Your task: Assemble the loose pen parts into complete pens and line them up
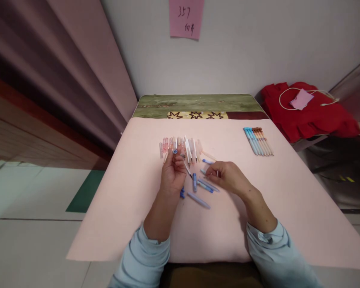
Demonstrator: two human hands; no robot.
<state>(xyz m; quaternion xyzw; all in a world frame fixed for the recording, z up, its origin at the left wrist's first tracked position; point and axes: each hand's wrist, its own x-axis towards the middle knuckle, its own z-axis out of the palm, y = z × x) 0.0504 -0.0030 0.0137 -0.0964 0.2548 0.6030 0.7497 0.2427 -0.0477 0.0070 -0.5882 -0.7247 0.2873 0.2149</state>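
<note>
My left hand (174,174) is raised over the pink sheet, fingers curled round a pen part (175,151) whose round blue end faces me. The rest of that part is mostly hidden. To the right, my right hand (229,176) has thumb and forefinger pinched low over the sheet, beside a light blue piece (203,171); what they hold is too small to tell. Between the hands lie a blue pen grip (195,182), a blue pen barrel (199,200) and more blue pieces. White refills (188,152) and clear pinkish barrels (165,144) are lined up behind my left hand.
A row of pens (259,142), blue-topped and brown-topped, lies at the right on the pink sheet (123,200). Small dark blue parts (182,193) are beside my left wrist. Beyond the table's right edge are a red cloth (318,120) and a white cable.
</note>
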